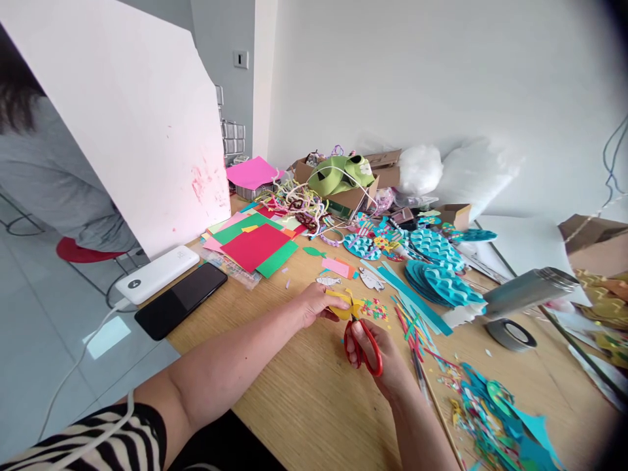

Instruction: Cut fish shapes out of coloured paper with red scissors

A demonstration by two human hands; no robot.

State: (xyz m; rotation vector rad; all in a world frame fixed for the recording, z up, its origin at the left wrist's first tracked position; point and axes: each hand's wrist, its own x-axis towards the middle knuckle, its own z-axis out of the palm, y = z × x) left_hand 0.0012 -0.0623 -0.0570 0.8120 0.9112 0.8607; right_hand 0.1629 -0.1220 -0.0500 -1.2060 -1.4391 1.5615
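Observation:
Between the thumb and fingers of my left hand [314, 305] is a small piece of yellow paper [338, 301]. My right hand [380, 356] grips red-handled scissors [364, 353], with fingers through the loops. The scissor blades meet the yellow paper's right side, and the paper partly hides them. Just beyond my hands lie white fish cutouts [371, 280] with drawn outlines. Next to the blades is a scatter of tiny coloured paper bits [374, 309]. A green paper fish shape [314, 252] rests farther back.
Red and green paper sheets [258, 247] lie left of centre, near a black phone [181, 301] and white power bank [157, 273]. To the right are blue wavy discs [434, 281], a metal flask [532, 292], a tape roll [511, 334] and paper scraps [510, 418]. A person [59, 176] sits behind a white board [132, 111].

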